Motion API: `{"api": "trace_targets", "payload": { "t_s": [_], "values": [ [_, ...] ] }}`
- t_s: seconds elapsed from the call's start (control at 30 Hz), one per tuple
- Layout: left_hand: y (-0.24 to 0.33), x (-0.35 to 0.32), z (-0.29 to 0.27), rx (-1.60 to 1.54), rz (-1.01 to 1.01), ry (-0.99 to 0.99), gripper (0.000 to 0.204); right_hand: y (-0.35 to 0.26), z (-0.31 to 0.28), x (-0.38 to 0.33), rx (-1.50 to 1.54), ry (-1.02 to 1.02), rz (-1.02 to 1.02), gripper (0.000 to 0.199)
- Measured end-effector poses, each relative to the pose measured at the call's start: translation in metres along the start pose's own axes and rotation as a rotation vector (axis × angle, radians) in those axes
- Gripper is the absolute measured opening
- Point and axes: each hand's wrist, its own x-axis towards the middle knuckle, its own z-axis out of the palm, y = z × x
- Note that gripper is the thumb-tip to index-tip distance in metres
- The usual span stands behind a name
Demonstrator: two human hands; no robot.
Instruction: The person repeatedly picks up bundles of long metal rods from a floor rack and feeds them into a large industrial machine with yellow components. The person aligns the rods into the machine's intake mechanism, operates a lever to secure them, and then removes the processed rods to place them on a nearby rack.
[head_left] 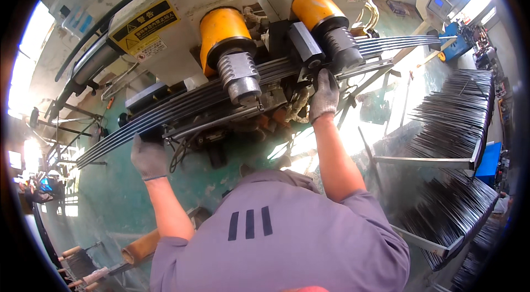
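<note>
Several long dark metal rods point(182, 107) lie side by side across the front of a machine, sloping up from left to right. My left hand point(148, 157), in a grey glove, is at the near edge of the rods toward their left end. Its thumb points up against them, and the other fingers are hidden by a dark part. My right hand point(324, 96), gloved too, reaches up to the rods just below a black block point(305, 43). Its fingertips are partly hidden there, so what they grip does not show.
Two orange cylinders point(222, 32) with ridged metal ends point(239, 77) jut out over the rods. Racks of thin black rods point(455, 115) stand on the right, with a metal rack bar point(422, 160) in front. A brown roll point(144, 245) lies low on the left, above the green floor point(190, 195).
</note>
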Motion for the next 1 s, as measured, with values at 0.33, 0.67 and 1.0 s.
{"api": "trace_targets", "payload": {
  "t_s": [0.33,0.67,1.0],
  "values": [
    [0.022,0.009,0.029,0.080,0.160,0.203,0.043,0.012,-0.008,0.019,0.184,-0.015,0.064,0.041],
    [0.156,0.041,0.124,0.484,0.532,0.292,0.043,0.011,0.002,0.041,0.281,0.011,0.210,0.042],
    [0.127,0.057,0.268,1.062,0.785,0.196,0.032,0.000,0.008,0.080,0.406,-0.101,0.293,0.036]
  ]
}}
